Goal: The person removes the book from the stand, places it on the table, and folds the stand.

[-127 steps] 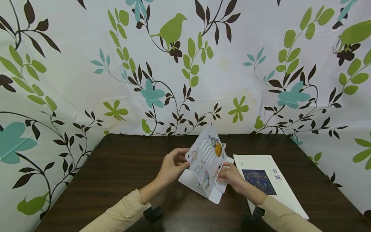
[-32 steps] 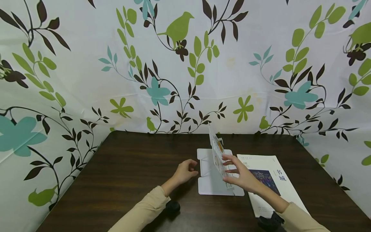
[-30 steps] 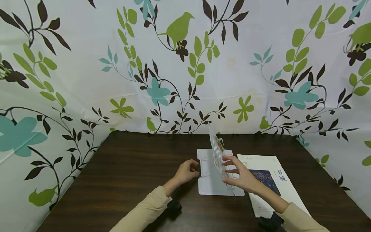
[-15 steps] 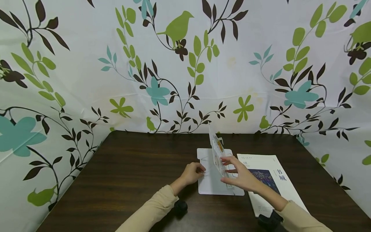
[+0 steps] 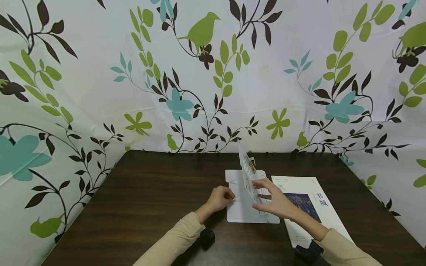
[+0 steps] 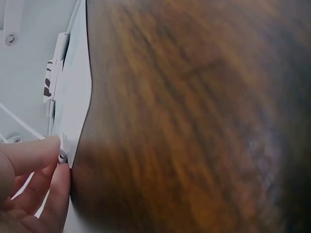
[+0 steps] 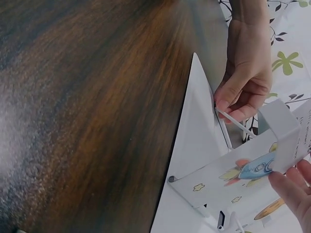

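Head view: both hands at work on a white stand point(image 5: 249, 186)

The stand sits on the dark wooden table point(image 5: 159, 184), right of centre, with its base plate point(image 5: 240, 213) lying flat and its printed panel point(image 5: 247, 171) rising from that, seen almost edge-on. At the left edge of the plate, the left hand point(image 5: 219, 198) pinches the end of a thin white rod point(image 7: 238, 120) between thumb and fingers. The right hand point(image 5: 277, 199) grasps the panel from the right, thumb toward the near end (the right wrist view shows a blue rocket drawing point(image 7: 257, 167) close to the thumb).

Just right of the stand lies a white book point(image 5: 307, 207) with a dark blue picture on its cover, partly hidden by the right forearm. Both arms wear cream sleeves point(image 5: 171, 238). Cloth printed with leaves and green birds point(image 5: 201, 31) hangs along the far side.
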A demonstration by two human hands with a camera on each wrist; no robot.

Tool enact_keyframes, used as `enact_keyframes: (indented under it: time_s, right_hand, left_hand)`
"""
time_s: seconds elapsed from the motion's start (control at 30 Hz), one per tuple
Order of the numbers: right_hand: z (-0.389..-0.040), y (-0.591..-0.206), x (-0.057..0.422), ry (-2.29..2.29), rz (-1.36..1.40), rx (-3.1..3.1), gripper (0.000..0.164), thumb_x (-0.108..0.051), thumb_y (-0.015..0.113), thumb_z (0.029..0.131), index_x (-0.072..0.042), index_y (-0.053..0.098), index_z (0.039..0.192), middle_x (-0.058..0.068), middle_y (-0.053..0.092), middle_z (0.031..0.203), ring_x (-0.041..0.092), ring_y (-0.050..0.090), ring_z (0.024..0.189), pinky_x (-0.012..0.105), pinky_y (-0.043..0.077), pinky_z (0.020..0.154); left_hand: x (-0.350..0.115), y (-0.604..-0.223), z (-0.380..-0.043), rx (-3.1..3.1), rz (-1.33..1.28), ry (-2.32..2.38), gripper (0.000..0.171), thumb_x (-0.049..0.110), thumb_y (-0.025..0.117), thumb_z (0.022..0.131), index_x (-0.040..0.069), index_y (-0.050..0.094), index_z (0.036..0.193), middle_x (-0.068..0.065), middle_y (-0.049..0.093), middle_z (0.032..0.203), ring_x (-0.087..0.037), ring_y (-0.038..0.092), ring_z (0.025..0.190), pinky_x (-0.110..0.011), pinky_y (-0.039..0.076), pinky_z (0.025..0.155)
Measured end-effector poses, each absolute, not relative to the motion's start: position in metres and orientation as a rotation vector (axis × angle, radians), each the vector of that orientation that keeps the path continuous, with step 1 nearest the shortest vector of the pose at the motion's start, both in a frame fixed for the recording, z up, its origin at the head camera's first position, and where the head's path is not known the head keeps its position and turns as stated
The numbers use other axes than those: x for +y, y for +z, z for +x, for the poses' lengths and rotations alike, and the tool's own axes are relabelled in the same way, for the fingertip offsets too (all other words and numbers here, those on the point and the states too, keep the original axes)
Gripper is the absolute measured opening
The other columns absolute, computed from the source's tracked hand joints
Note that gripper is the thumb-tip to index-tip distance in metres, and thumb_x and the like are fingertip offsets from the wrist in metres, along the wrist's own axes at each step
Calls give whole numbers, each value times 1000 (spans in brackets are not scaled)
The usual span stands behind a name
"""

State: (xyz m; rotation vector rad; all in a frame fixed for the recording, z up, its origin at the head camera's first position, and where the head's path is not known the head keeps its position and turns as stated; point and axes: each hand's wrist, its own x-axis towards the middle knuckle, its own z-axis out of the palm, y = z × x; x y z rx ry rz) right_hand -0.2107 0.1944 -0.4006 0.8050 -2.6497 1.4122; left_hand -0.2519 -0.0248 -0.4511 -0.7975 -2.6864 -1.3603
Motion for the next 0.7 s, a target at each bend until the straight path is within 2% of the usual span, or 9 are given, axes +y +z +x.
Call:
enact_keyframes:
  time_s: [0.43, 0.7]
  right_hand:
    - [-208, -398, 192, 1440, 743, -2672, 61, -8, 73, 69, -2, 48, 125, 18, 45, 118, 38, 46, 106, 44, 51, 77]
    - [-207, -400, 199, 1510, 734, -2609, 61, -3, 69, 70, 0, 45, 125, 18, 46, 118, 39, 46, 108, 38, 51, 80]
  left_hand:
    - [-26, -454, -253, -2665, -831, -1341, 11, -11, 71, 66, -2, 66, 71, -8, 65, 67, -13, 60, 61, -15, 46, 56]
    - [-25, -454, -254, -2666, -827, -1355, 11, -11, 71, 66, -3, 66, 71, -8, 65, 67, -13, 60, 62, -15, 46, 56]
